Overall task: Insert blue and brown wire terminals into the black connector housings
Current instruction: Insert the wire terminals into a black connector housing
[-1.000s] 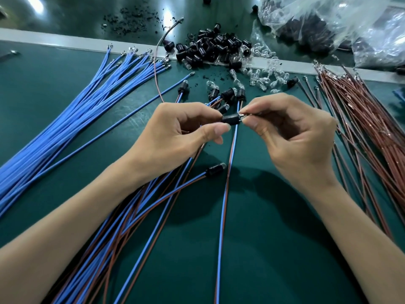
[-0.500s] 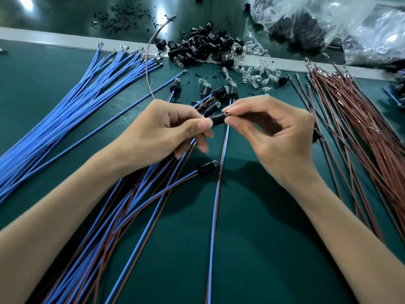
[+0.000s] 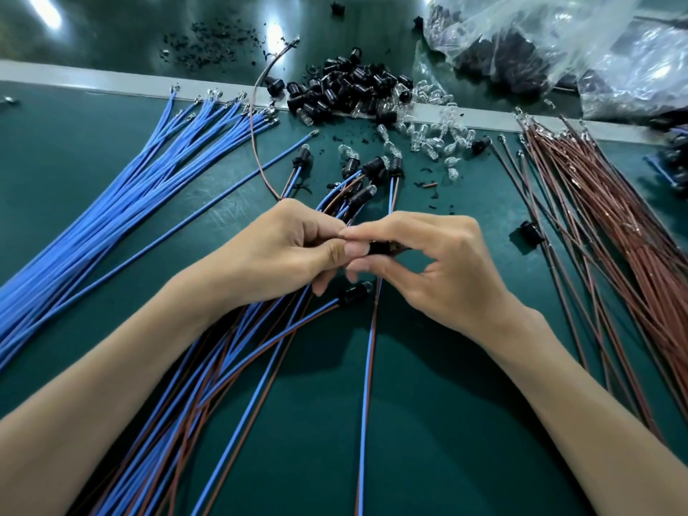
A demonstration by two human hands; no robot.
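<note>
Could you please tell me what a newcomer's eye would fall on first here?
First, the left hand and right hand, which meet mid-table and pinch a small black housing between them. A broad fan of blue wires sweeps across the left, a sheaf of brown wires lies on the right, and a pile of black housings sits at the far edge.

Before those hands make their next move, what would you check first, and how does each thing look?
1. Grip: black connector housing pinched between left hand and right hand: ok.
2. Wires: blue and brown wire pair runs down from under the hands: ok.
3. Seating: terminals hidden by fingers: cannot tell.
4. Supply: pile of black housings at the far edge: ok.
5. Sorting: loose blue wires and brown wires lie apart: ok.
</note>
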